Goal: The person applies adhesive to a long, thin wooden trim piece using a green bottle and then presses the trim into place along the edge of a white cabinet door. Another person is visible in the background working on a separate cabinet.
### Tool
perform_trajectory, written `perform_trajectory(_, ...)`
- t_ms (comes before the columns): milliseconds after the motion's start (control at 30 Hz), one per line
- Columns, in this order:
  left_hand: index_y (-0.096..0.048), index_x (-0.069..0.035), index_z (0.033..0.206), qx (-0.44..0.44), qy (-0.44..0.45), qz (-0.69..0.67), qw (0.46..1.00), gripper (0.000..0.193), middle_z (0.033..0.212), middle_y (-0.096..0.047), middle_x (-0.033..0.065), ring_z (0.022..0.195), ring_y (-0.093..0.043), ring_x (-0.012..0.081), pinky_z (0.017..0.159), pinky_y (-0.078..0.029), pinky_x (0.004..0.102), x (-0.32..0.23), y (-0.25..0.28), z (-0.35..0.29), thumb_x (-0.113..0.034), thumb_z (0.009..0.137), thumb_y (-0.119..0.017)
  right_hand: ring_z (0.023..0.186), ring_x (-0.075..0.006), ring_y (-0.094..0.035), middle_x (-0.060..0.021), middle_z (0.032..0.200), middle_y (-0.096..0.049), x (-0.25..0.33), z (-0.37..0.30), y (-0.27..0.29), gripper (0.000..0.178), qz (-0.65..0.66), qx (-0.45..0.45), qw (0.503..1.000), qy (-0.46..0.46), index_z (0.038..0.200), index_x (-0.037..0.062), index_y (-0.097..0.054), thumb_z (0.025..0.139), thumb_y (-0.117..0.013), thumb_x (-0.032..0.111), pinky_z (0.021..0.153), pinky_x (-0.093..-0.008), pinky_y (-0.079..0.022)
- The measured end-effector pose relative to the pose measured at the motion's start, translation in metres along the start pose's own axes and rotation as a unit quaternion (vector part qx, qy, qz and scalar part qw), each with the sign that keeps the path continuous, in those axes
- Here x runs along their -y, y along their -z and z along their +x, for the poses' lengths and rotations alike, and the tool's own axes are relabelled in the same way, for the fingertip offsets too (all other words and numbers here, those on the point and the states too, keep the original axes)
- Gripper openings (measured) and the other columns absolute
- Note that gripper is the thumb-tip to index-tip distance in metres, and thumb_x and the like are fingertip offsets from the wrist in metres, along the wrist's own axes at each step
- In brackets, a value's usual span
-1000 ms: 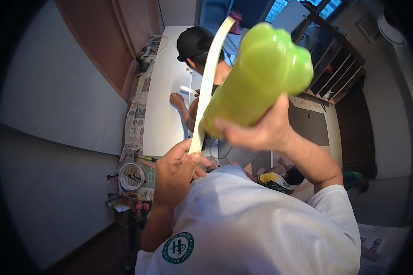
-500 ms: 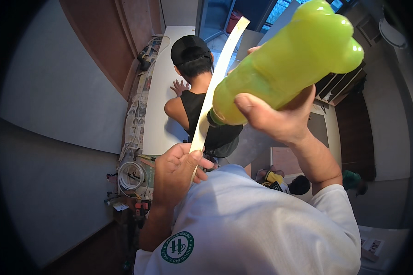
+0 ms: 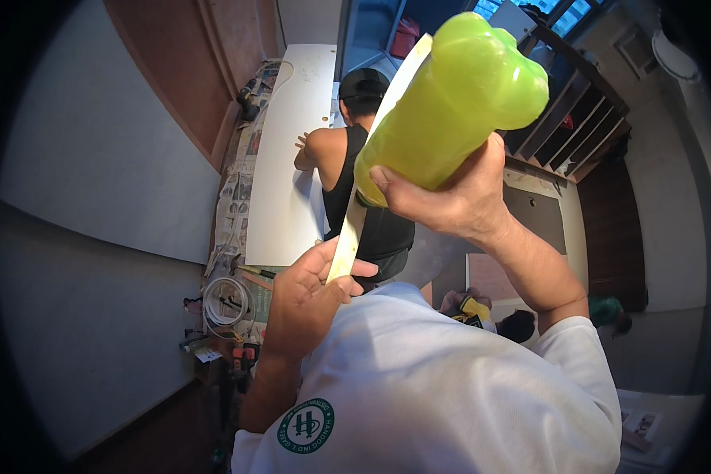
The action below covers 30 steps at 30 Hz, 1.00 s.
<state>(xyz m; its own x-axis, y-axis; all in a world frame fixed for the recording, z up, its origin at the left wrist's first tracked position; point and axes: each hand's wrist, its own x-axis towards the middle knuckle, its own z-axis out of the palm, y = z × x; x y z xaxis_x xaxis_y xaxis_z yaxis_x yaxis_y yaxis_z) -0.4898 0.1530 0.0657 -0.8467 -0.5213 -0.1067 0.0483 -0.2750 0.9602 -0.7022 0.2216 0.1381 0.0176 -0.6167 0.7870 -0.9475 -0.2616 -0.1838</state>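
Note:
In my right hand [image 3: 458,193] is a green-yellow plastic bottle [image 3: 450,103], tilted with its base up to the right and its neck down to the left. My left hand [image 3: 312,288] pinches the lower end of a long, thin, pale strip [image 3: 346,251] between thumb and fingers. Upward the strip slants behind the bottle, and its far end shows beside the bottle's base. The bottle's mouth is against or very close to the strip's face; the exact contact is hard to see.
A co-worker in a black cap and black top [image 3: 359,158] leans over a long white panel [image 3: 284,158] ahead. Coiled white cable [image 3: 227,302] and tools lie at the left. Another person [image 3: 482,312] is low at the right, near a slatted wooden rack [image 3: 577,118].
My right hand has brought the bottle left and downward along the strip, toward my left hand. The co-worker in the cap has shifted right and farther away.

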Motion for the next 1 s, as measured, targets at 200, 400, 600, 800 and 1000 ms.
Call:
perform_trajectory(200, -0.058, 0.009, 0.124, 0.018, 0.061, -0.019, 0.998, 0.034, 0.105, -0.072, 0.0162, 0.084, -0.07, 0.0152, 0.074, -0.055, 0.0269, 0.004, 0.004, -0.001, -0.012, 0.098, -0.062, 0.067, -0.0232, -0.069, -0.0061, 0.089, -0.071, 0.025, -0.004, -0.007, 0.026, 0.088, -0.051, 0.995, -0.012, 0.087, 0.0058, -0.069, 0.066, -0.081, 0.016, 0.06, -0.0312, -0.056)
perform_trajectory(400, -0.062, 0.008, 0.116, 0.019, 0.078, -0.001, 0.997, 0.028, 0.099, -0.074, 0.0156, 0.077, -0.071, 0.0162, 0.068, -0.055, 0.0267, 0.0, 0.004, 0.0, -0.015, 0.099, -0.063, 0.066, -0.0207, -0.069, -0.005, 0.086, -0.072, 0.009, -0.005, -0.005, 0.026, 0.197, -0.047, 0.965, -0.165, 0.087, 0.0029, -0.068, 0.067, -0.078, 0.014, 0.059, -0.0297, -0.057)
perform_trajectory(600, -0.061, 0.008, 0.121, 0.008, 0.055, -0.013, 0.998, 0.034, 0.094, -0.073, 0.0141, 0.072, -0.067, 0.0139, 0.066, -0.054, 0.0262, 0.004, 0.002, -0.001, -0.017, 0.099, -0.059, 0.07, -0.0207, -0.071, -0.0068, 0.086, -0.072, 0.013, -0.003, -0.003, 0.034, 0.107, -0.015, 0.993, -0.038, 0.092, 0.0017, -0.067, 0.065, -0.082, 0.015, 0.066, -0.0314, -0.058)
perform_trajectory(800, -0.056, 0.011, 0.129, 0.067, 0.017, -0.025, 0.997, 0.038, 0.097, -0.072, 0.0179, 0.076, -0.067, 0.0159, 0.071, -0.054, 0.028, -0.001, 0.004, 0.002, -0.009, 0.096, -0.053, 0.07, -0.018, -0.071, -0.0057, 0.082, -0.072, -0.004, -0.002, -0.005, 0.033, 0.196, -0.056, 0.966, -0.161, 0.094, 0.002, -0.067, 0.067, -0.082, 0.015, 0.064, -0.0306, -0.057)
perform_trajectory(1000, -0.056, 0.01, 0.127, 0.057, 0.056, -0.035, 0.996, 0.036, 0.11, -0.071, 0.0176, 0.089, -0.071, 0.019, 0.077, -0.056, 0.0301, 0.006, 0.008, 0.002, -0.014, 0.1, -0.056, 0.077, -0.0234, -0.069, -0.0074, 0.094, -0.07, 0.021, -0.009, -0.001, 0.038, 0.14, -0.015, 0.989, -0.037, 0.097, 0.0037, -0.068, 0.063, -0.082, 0.014, 0.071, -0.0338, -0.057)
